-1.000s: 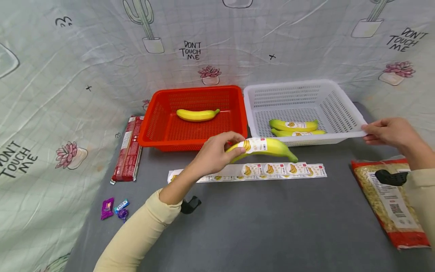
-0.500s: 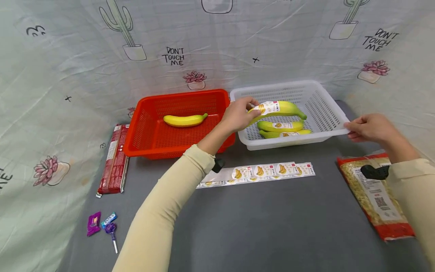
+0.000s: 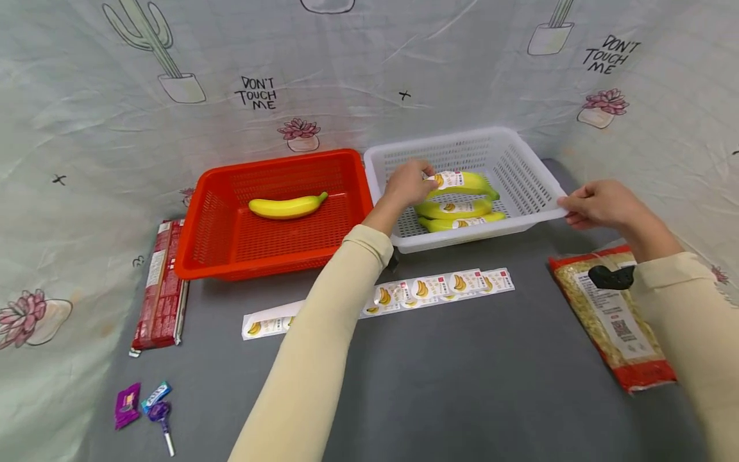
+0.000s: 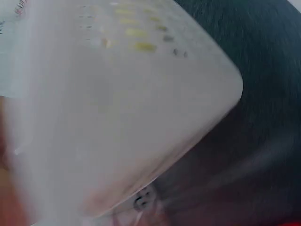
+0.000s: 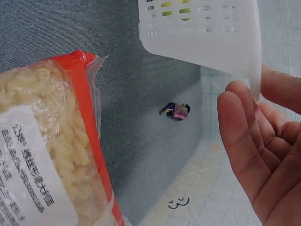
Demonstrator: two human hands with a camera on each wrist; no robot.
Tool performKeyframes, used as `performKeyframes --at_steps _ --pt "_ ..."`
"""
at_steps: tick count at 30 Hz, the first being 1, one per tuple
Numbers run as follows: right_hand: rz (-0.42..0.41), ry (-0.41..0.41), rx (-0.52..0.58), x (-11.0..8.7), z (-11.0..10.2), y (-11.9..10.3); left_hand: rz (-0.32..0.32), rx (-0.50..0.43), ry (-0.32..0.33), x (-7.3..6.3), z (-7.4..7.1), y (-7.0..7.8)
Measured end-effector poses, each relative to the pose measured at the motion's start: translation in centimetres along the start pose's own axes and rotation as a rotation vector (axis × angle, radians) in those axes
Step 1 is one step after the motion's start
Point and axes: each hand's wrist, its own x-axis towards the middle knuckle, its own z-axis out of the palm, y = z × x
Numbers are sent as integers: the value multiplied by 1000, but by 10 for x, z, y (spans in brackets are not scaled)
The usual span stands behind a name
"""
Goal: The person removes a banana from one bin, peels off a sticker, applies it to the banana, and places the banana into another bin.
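In the head view my left hand reaches inside the white basket. It grips one end of a yellow-green banana with a printed label. Two more labelled bananas lie below it, the middle banana and the front banana. Whether the held one touches them I cannot tell. My right hand pinches the basket's right rim between thumb and fingers, also plain in the right wrist view, where the hand holds the rim's edge. The basket wall fills the blurred left wrist view and hides the left fingers.
A red basket with one unlabelled banana stands left. Strips of banana labels lie in front. A pasta bag lies right, a red packet left. Wrapped candies and a lollipop sit front left.
My left hand has carried the labelled banana from above the label strips into the white basket, lowering it beside the other two. My right hand stays on the rim. The head view has shifted.
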Motion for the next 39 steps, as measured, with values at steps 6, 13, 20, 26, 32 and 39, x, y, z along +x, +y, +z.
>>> performKeyframes --at_steps 6,13,20,26,32,39 --pt "-6 -6 59 7 7 -10 -76 14 -15 4 12 -17" --pt "-25 0 71 7 13 -17 -91 8 18 1 14 -27" --pt "-28 -2 80 5 19 -25 -122 16 33 -3 10 -32" --pt "-41 5 83 8 23 -26 -124 15 63 -6 7 -39" --pt "-46 6 93 11 28 -25 -118 6 87 -11 6 -45" --pt "-46 17 65 11 30 -21 -57 37 74 -17 4 -43"
